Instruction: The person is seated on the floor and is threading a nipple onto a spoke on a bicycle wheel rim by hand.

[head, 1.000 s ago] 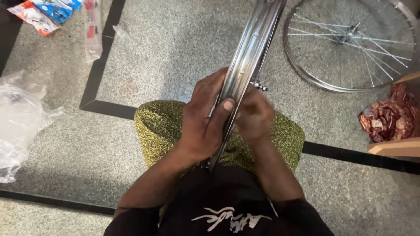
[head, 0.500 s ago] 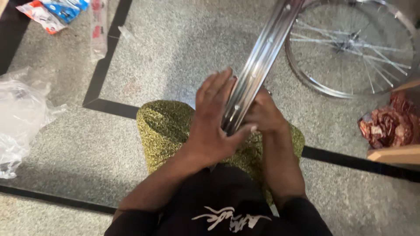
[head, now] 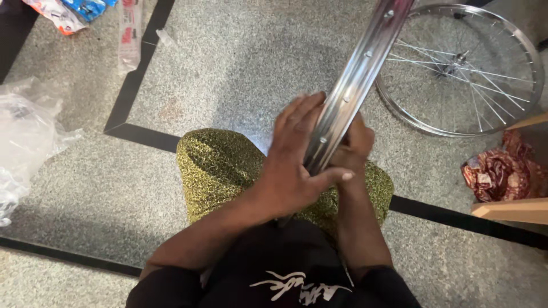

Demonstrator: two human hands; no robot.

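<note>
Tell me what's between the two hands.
The bare silver rim runs between the left hand and right hand in the head view.

Since a second ago I see the left hand has uncurled from gripping the bare rim, its fingers now stretched flat toward one o'clock, thumb crossing under toward the right hand.

A red, white and blue packet lies at the top left corner. Just beside it lies a long clear wrapper with red print. A crumpled clear plastic bag, possibly empty, sits at the left edge.
</note>
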